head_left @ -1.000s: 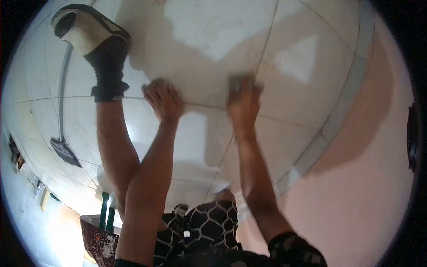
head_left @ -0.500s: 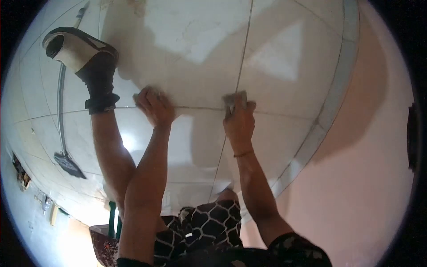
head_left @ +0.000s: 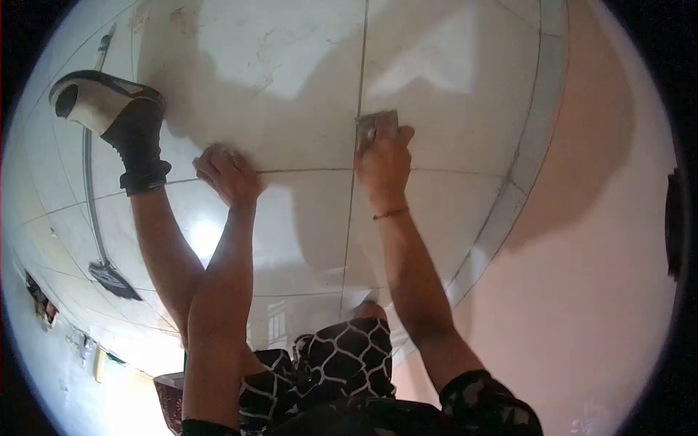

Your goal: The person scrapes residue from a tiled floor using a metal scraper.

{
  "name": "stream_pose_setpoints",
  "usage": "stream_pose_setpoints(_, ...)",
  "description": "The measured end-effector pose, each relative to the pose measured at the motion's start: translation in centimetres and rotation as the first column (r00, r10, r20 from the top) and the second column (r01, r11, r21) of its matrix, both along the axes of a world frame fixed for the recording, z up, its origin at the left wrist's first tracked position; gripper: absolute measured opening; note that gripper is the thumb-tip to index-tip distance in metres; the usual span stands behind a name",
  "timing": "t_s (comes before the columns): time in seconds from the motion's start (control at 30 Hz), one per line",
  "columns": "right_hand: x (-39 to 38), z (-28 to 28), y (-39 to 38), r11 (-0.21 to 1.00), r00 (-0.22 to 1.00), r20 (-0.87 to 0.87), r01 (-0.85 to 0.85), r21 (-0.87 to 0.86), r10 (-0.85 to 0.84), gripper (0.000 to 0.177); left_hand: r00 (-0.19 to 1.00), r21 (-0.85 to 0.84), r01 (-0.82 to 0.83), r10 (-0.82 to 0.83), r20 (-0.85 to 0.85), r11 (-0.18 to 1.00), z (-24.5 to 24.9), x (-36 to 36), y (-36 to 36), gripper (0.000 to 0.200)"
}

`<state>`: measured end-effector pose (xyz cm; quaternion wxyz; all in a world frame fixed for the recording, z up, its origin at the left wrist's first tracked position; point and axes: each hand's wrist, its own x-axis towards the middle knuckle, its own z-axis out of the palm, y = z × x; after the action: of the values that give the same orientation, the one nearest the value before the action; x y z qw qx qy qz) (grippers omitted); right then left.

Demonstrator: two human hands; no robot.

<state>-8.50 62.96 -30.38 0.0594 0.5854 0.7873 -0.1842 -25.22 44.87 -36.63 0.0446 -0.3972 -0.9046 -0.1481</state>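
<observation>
Floor tiles (head_left: 305,232): off-white, brownish smudges, darker grey joint lines. Border strip (head_left: 525,156): grey. Wall (head_left: 574,291): pale pink. Shorts (head_left: 342,360): black, pale net-like lattice. Sleeve (head_left: 483,400): dark, lighter mottled patches. Sock (head_left: 139,138): black. Shoe (head_left: 105,102): black and cream. Pad (head_left: 379,122): grey. Bracelet (head_left: 390,214): reddish-brown. Long pole (head_left: 90,182): grey.
</observation>
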Motion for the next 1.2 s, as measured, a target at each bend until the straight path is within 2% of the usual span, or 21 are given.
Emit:
stream_pose_setpoints(0.03, -0.3, 0.3, -0.1, 0.998, 0.999, -0.022, -0.045, 0.039, 0.046, 0.040, 1.000, 0.005, -0.019, 0.019, -0.007, 1.000, -0.3, -0.1, 0.5, 0.029)
stream_pose_setpoints(0.07, -0.7, -0.5, 1.4, 1.000, 0.999, -0.041, 0.000, 0.030, 0.001, 0.045, 0.999, 0.006, -0.032, 0.032, 0.015, 0.999, -0.4, -0.2, 0.5, 0.029)
stream_pose_setpoints(0.17, -2.4, 0.3, 3.1, 0.991, 0.999, -0.010, 0.047, -0.129, -0.049, 0.051, 0.997, -0.034, -0.074, 0.075, 0.023, 0.997, -0.4, -0.2, 0.2, 0.028)
stream_pose_setpoints(0.23, -2.0, 1.2, 1.5, 0.989, 0.999, 0.026, 0.033, -0.147, -0.029, 0.050, 1.000, -0.003, -0.011, 0.011, -0.004, 1.000, -0.1, -0.1, -0.1, 0.029)
stream_pose_setpoints(0.3, -2.2, 0.5, 2.1, 0.998, 0.999, 0.024, -0.034, -0.060, 0.036, 0.048, 0.999, -0.019, -0.038, 0.038, 0.018, 0.999, 0.1, -0.2, 0.1, 0.029)
stream_pose_setpoints(0.33, -2.1, 0.4, 1.9, 0.997, 0.999, 0.030, -0.039, -0.069, 0.041, 0.048, 0.998, -0.033, -0.053, 0.054, 0.044, 0.998, 0.4, 0.1, 0.1, 0.028)
stream_pose_setpoints(0.43, -2.6, 0.3, 2.0, 0.999, 0.999, 0.047, 0.021, -0.036, -0.019, 0.045, 0.997, 0.010, -0.054, 0.053, 0.060, 0.998, 0.0, 0.1, -0.1, 0.029)
stream_pose_setpoints(0.53, -2.9, 0.9, 2.0, 0.998, 0.996, 0.091, 0.032, -0.053, -0.027, 0.043, 1.000, 0.002, -0.016, 0.016, 0.009, 1.000, -0.6, -0.1, -0.6, 0.029)
stream_pose_setpoints(0.63, -4.0, 1.7, 3.7, 0.991, 0.995, 0.071, 0.078, -0.113, -0.070, 0.045, 0.999, -0.019, -0.044, 0.045, 0.022, 0.999, -0.6, -0.1, -0.5, 0.031)
stream_pose_setpoints(0.7, -2.8, 2.2, 1.9, 0.985, 0.989, 0.100, 0.117, -0.126, -0.105, 0.043, 0.999, -0.017, -0.042, 0.043, 0.026, 0.999, -0.3, 0.0, -0.2, 0.030)
stream_pose_setpoints(0.8, -4.1, 2.1, 4.3, 0.978, 0.989, 0.110, 0.117, -0.171, -0.099, 0.039, 0.997, -0.025, -0.061, 0.062, 0.038, 0.998, -0.2, 0.1, -0.3, 0.029)
stream_pose_setpoints(0.93, -3.0, 1.8, 3.3, 0.994, 0.995, 0.081, 0.068, -0.084, -0.061, 0.036, 0.999, -0.020, -0.032, 0.032, 0.003, 0.999, -0.2, 0.1, -0.2, 0.026)
stream_pose_setpoints(1.03, -2.5, 1.7, 3.6, 0.986, 0.991, 0.112, 0.085, -0.144, -0.069, 0.038, 0.999, 0.030, -0.023, 0.021, 0.044, 0.999, 0.2, 0.1, 0.0, 0.028)
stream_pose_setpoints(1.1, -1.9, 1.0, 3.1, 0.996, 0.997, 0.067, 0.046, -0.074, -0.041, 0.037, 1.000, 0.003, -0.021, 0.021, 0.015, 1.000, 0.1, 0.1, 0.1, 0.029)
stream_pose_setpoints(1.13, -2.2, 0.9, 3.2, 0.996, 0.997, 0.062, 0.050, -0.071, -0.045, 0.037, 1.000, -0.033, -0.026, 0.025, -0.011, 0.999, 0.1, 0.0, 0.0, 0.030)
stream_pose_setpoints(1.2, -2.5, 0.7, 3.5, 0.991, 0.988, 0.115, 0.114, -0.064, -0.106, 0.039, 1.000, -0.004, -0.023, 0.023, 0.004, 1.000, 0.2, 0.0, 0.0, 0.030)
